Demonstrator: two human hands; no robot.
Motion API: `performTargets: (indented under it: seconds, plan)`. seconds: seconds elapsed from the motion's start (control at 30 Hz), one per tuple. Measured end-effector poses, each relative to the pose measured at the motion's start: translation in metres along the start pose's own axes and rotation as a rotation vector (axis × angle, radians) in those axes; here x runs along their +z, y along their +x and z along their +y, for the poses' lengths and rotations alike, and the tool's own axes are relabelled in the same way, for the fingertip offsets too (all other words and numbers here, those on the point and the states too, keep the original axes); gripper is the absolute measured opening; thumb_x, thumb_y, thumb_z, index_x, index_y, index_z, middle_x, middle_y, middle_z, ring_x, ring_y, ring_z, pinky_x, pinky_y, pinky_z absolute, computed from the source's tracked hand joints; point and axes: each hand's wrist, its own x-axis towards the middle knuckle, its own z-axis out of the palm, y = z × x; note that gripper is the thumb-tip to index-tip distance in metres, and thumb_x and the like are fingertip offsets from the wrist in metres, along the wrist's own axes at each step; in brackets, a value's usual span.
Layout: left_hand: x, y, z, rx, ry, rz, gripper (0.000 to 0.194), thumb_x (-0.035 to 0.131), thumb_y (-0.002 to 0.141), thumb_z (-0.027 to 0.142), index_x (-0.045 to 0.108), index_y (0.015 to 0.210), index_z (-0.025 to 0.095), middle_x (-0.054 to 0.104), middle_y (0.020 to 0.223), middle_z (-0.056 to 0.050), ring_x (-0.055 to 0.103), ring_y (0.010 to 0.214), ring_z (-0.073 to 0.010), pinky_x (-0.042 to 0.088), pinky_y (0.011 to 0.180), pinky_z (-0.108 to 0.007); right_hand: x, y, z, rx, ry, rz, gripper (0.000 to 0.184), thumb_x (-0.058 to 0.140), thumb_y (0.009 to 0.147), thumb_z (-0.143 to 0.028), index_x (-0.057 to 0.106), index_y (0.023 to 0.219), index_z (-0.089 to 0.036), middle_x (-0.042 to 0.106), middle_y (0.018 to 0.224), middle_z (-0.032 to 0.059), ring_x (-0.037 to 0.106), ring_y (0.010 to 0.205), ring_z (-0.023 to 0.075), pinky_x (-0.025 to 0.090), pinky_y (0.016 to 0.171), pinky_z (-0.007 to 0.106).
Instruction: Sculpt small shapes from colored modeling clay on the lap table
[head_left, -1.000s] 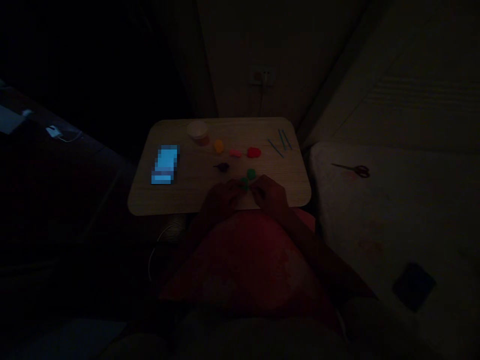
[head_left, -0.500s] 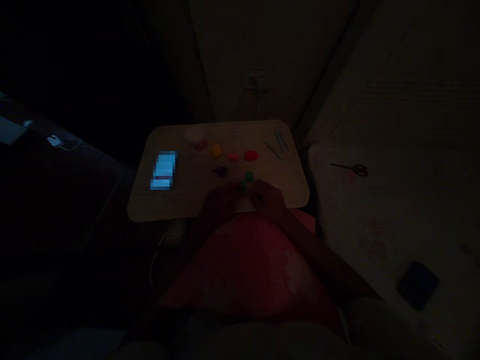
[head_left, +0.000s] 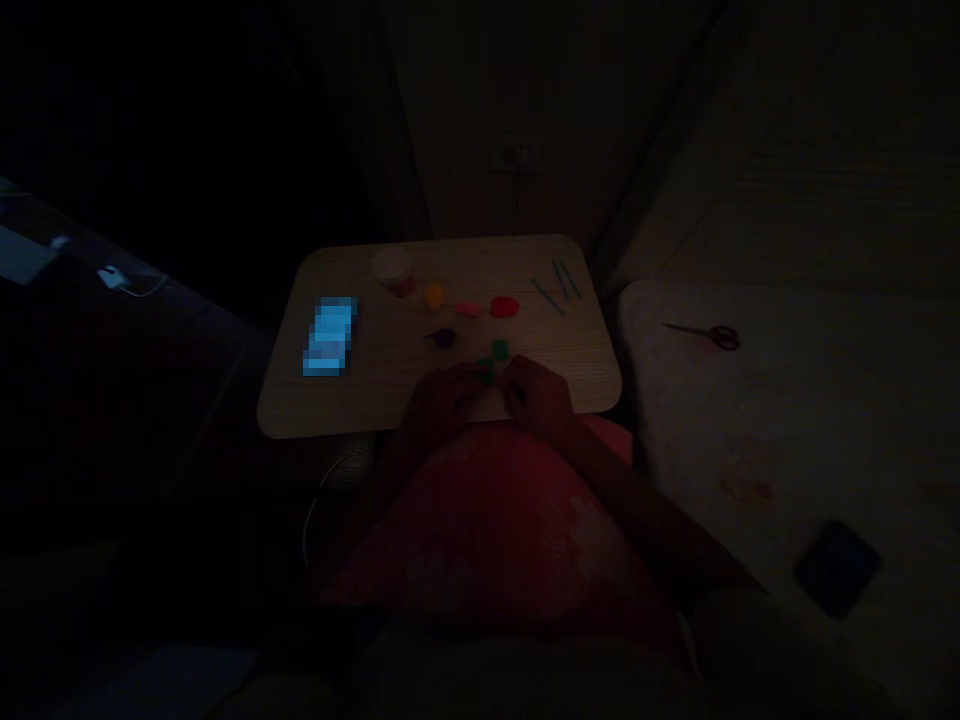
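Versus 1.0 s ago: very little moved. The view has shifted slightly; both hands and the loose lumps keep nearly the same places on the pale, wood-grained table with rounded corners (head_left: 360, 405).

Left hand (head_left: 442, 400): fingers bent, tips at a small green clay-like lump (head_left: 486, 370) near the table's front edge; cannot tell whether they pinch it. Right hand (head_left: 541, 395): fingers curled, tips just right of that lump; undersides in shadow, so cannot tell whether anything is held.

A second rounded green clay-like lump (head_left: 500, 349) lies just beyond the first. Farther back: a flat red oval lump (head_left: 505, 307), a pink elongated lump (head_left: 468, 310) and an orange roundish lump (head_left: 434, 296). A dark purplish lump with a thin point (head_left: 444, 338) lies nearer; its shape is unclear.

Hard to read: the glowing blue rectangle (head_left: 330, 336) at left is broken into blocks; the wall socket (head_left: 515, 155) is very dim; the dark squarish object (head_left: 838, 568) at right is unidentifiable. Left forearm mostly lost in darkness.
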Motion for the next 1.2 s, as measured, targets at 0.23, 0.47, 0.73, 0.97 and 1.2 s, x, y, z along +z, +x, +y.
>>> performTargets:
  seconds: [0.23, 0.47, 0.73, 0.97, 1.2]
  plan:
    - [-0.0002, -0.0004, -0.0004, 0.006, 0.000, -0.003, 0.033, 0.053, 0.093, 0.014, 0.074, 0.118, 0.022, 0.068, 0.137, -0.007, 0.068, 0.120, -0.0248, 0.055, 0.102, -0.045, -0.0008, 0.0015, -0.0009, 0.001, 0.010, 0.011, 0.020, 0.051, 0.099, -0.022, 0.069, 0.092, -0.021, 0.070, 0.100, 0.0083, 0.065, 0.091, 0.0211, 0.047, 0.074, 0.030]
    - [0.0000, 0.0000, -0.0004, 0.006, 0.003, -0.006, 0.031, 0.051, 0.094, 0.016, 0.074, 0.115, 0.021, 0.069, 0.136, -0.008, 0.067, 0.120, -0.0259, 0.054, 0.101, -0.046, 0.0009, 0.0026, -0.0015, 0.007, -0.014, 0.014, 0.020, 0.051, 0.100, -0.023, 0.069, 0.092, -0.019, 0.070, 0.102, 0.0087, 0.064, 0.087, 0.0205, 0.046, 0.073, 0.030]
    - [-0.0001, 0.0004, -0.0002, 0.006, -0.028, -0.002, 0.031, 0.051, 0.094, 0.016, 0.074, 0.114, 0.021, 0.069, 0.136, -0.008, 0.067, 0.122, -0.0248, 0.054, 0.103, -0.046, 0.0007, 0.0019, -0.0016, 0.003, -0.015, -0.009, 0.019, 0.053, 0.099, -0.023, 0.070, 0.093, -0.021, 0.070, 0.102, 0.0084, 0.064, 0.086, 0.0205, 0.046, 0.071, 0.029]
    - [0.0001, -0.0006, -0.0005, -0.003, -0.001, -0.002, 0.032, 0.052, 0.093, 0.016, 0.073, 0.117, 0.022, 0.069, 0.136, -0.008, 0.068, 0.117, -0.0255, 0.054, 0.101, -0.046, 0.0009, 0.0030, -0.0008, 0.022, 0.002, 0.008, 0.020, 0.051, 0.100, -0.023, 0.071, 0.094, -0.022, 0.071, 0.104, 0.0087, 0.065, 0.090, 0.0209, 0.047, 0.072, 0.030]
    - [-0.0010, 0.0000, 0.0006, 0.024, 0.054, -0.032, 0.040, 0.051, 0.092, 0.015, 0.072, 0.125, 0.024, 0.068, 0.137, -0.008, 0.067, 0.120, -0.0258, 0.054, 0.099, -0.045, 0.0007, 0.0032, -0.0002, 0.026, 0.007, 0.054, 0.022, 0.050, 0.101, -0.025, 0.068, 0.091, -0.020, 0.069, 0.099, 0.0092, 0.064, 0.088, 0.0213, 0.047, 0.074, 0.031]
